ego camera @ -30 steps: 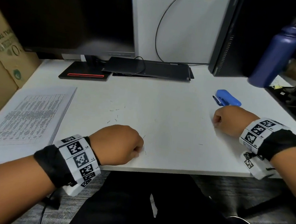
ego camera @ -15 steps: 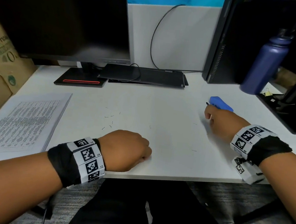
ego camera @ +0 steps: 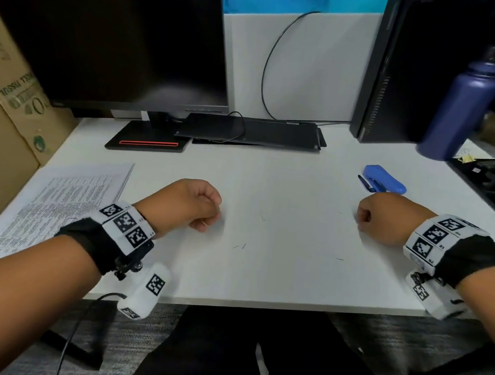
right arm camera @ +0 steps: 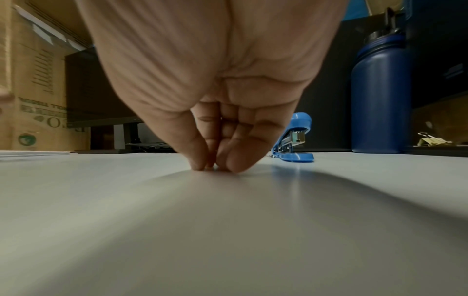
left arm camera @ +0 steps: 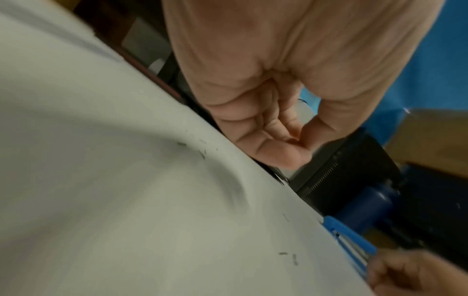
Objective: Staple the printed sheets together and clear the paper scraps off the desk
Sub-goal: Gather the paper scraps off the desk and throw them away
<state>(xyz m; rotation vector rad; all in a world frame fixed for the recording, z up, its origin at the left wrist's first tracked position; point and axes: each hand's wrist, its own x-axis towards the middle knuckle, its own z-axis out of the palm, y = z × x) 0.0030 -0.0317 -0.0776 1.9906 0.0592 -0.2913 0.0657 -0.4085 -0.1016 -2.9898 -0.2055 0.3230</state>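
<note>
Here the stapler [ego camera: 384, 178] is taken as landmark: it lies blue on the white desk [ego camera: 284, 197], its mouth gaping in the right wrist view. Just in front of it the right hand [ego camera: 385, 218] is set, its fingers [right arm camera: 200, 152] bunched with tips pressed to the desk; whether a scrap is pinched there cannot be told. Well to the stapler's left the left hand [ego camera: 187, 204] is held, fingers [left arm camera: 276, 148] curled in against the thumb, nothing seen between them. Between the hands small dark scraps [ego camera: 243, 246] are scattered. The printed sheets [ego camera: 57, 199] lie farthest left of the stapler. Behind it a dark blue bottle [ego camera: 459, 108] and a computer case [ego camera: 408, 70] are stood; a monitor [ego camera: 110, 32] and a cardboard box [ego camera: 9, 104] are seen far left.
</note>
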